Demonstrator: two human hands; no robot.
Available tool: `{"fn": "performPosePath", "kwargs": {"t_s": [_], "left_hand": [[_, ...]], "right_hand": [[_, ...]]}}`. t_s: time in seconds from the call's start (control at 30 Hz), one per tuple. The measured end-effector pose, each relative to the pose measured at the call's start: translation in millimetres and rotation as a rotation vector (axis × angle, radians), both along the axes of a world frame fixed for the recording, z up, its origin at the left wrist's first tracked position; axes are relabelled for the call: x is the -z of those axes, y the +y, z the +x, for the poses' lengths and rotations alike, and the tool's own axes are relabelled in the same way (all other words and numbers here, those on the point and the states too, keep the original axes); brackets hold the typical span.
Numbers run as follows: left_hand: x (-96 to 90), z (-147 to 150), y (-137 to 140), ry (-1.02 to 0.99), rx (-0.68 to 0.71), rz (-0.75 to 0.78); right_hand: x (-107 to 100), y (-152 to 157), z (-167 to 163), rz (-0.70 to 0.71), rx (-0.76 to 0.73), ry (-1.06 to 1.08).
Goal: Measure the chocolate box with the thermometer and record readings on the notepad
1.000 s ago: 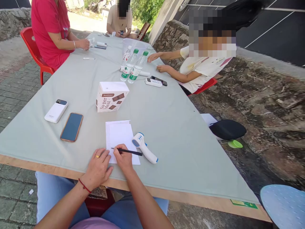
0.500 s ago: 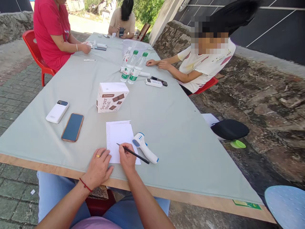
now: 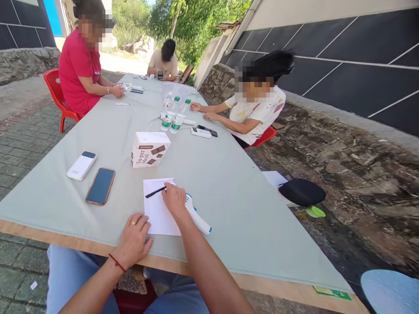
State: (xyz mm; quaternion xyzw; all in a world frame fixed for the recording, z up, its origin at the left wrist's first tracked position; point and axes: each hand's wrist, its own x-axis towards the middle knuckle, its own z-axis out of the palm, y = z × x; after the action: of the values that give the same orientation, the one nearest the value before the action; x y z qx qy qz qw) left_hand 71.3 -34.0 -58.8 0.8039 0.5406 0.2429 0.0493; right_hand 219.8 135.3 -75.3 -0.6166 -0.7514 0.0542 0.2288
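My right hand (image 3: 174, 200) is closed on a black pen (image 3: 155, 192) above the upper part of a white sheet of paper (image 3: 160, 220). The pen points left, toward the sheet's left margin, where small printed marks run down. Whether its tip touches the paper I cannot tell. My left hand (image 3: 134, 240) lies flat with fingers stretched, its fingertips by the sheet's lower left edge; a gold ring and a red string bracelet show on it. Just right of the paper lies a white and blue infrared thermometer (image 3: 200, 222), its head partly hidden behind my right hand.
Beyond the paper stands a white Super Meal box (image 3: 150, 150). A phone (image 3: 101, 186) and a white power bank (image 3: 81, 165) lie to the left. Farther back are water bottles (image 3: 177, 117) and a white device (image 3: 200, 132). Three people sit around the grey-covered table (image 3: 248, 226).
My right hand has moved up the sheet, and the pen has swung so its end points left. My left hand stays put. The view has tilted upward.
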Motion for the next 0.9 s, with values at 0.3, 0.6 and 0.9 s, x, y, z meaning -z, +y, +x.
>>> {"fn": "performPosePath", "kwargs": {"t_s": [0.3,0.6,0.9], "left_hand": [[1.0,-2.3,-1.6,0.030,-0.026,0.014],[19.2,-17.7,20.3,-0.350,-0.084,-0.031],[-21.9,-71.5,229.7,-0.964,-0.465,-0.164]], "right_hand": [[-1.8,-15.7,40.0,-0.004,0.137,0.033],[7.4,-63.1,111.3,-0.342,0.133,-0.017],[9.2,-111.8,71.4,-0.334,0.136,0.779]]}}
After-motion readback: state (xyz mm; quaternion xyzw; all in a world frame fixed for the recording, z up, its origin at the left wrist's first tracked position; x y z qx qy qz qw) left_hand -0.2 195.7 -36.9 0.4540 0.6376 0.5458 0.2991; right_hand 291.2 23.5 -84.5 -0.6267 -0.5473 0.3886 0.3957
